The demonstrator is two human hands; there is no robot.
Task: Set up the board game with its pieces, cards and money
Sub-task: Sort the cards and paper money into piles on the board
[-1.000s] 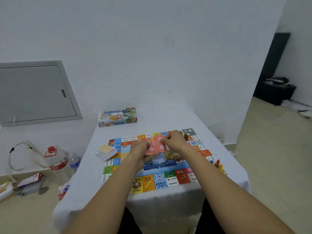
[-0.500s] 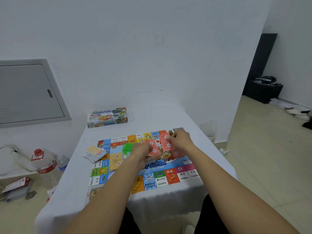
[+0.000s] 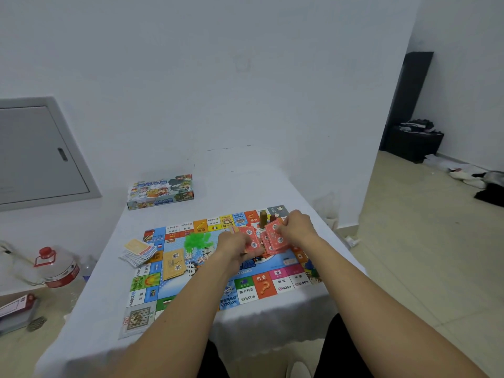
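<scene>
The colourful game board (image 3: 174,282) lies flat on the white table. Over its middle, my left hand (image 3: 234,248) holds some red paper money notes (image 3: 252,241), and my right hand (image 3: 297,227) pinches more red notes (image 3: 275,238) just to the right. A tan note stack (image 3: 173,264) and a green patch of pieces (image 3: 197,240) lie on the board's left half. A brown game piece (image 3: 263,219) stands near the far edge. A fanned pile of cards (image 3: 139,252) sits off the board's left side.
The game box (image 3: 161,192) rests at the table's far left corner by the wall. A water jug (image 3: 58,268) and books (image 3: 16,309) are on the floor to the left. Open floor lies to the right, with dark clutter (image 3: 414,140) beyond.
The camera view swung left and down. Both hands kept working the red notes over the board centre, with the right hand's notes now spread slightly apart from the left's.
</scene>
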